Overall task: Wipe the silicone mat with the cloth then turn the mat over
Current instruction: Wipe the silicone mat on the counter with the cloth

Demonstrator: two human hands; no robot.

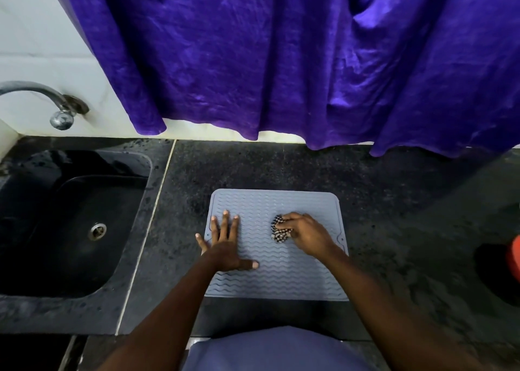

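A grey silicone mat (pixel 281 275) with wavy ridges lies flat on the dark counter (pixel 380 201) in front of me. My left hand (pixel 225 246) presses flat on the mat's left side, fingers spread, little finger over the left edge. My right hand (pixel 306 232) grips a bunched black-and-white checked cloth (pixel 278 230) and holds it down on the mat's upper right part.
A black sink (pixel 70 224) with a metal drain sits to the left, a metal tap (pixel 56 103) above it. A purple curtain (pixel 281 61) hangs behind the counter. A red object (pixel 513 255) shows at the right edge.
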